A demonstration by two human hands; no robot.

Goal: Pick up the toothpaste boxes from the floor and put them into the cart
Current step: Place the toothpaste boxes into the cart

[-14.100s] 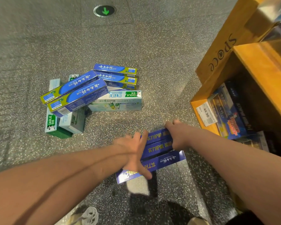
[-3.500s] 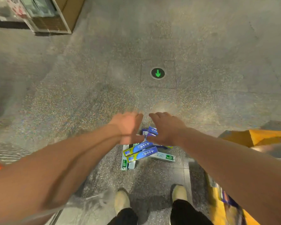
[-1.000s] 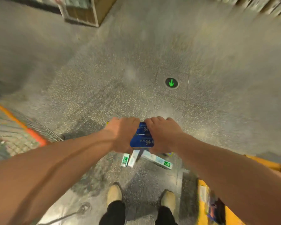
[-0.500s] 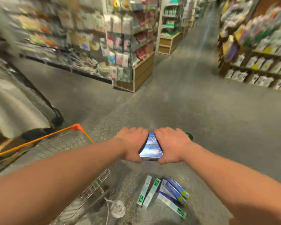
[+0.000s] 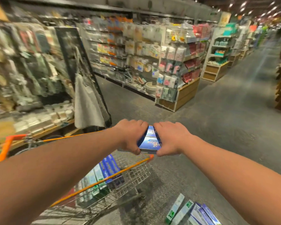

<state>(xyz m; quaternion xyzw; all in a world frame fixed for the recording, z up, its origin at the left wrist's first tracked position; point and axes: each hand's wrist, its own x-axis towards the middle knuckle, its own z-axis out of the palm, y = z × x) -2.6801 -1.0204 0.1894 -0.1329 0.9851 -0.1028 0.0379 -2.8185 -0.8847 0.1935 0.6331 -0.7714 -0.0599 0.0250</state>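
A stack of blue toothpaste boxes (image 5: 150, 142) is squeezed between my left hand (image 5: 131, 135) and my right hand (image 5: 170, 138), held just above the far right corner of the wire cart (image 5: 133, 176) with its orange rim. Several blue and green-white toothpaste boxes in the cart (image 5: 104, 174) stand against its right wall. More toothpaste boxes on the floor (image 5: 191, 211) lie at the bottom right, some blue, some white with green ends.
Store shelves (image 5: 152, 62) full of goods line the left and the far side of the grey aisle floor (image 5: 225, 119). A wooden-based end display (image 5: 183, 95) stands ahead. A grey cloth (image 5: 86, 103) hangs on a dark rack beyond the cart.
My view has swung up and left since a second ago. Both hands have carried the blue stack up from the floor pile to above the cart's corner.
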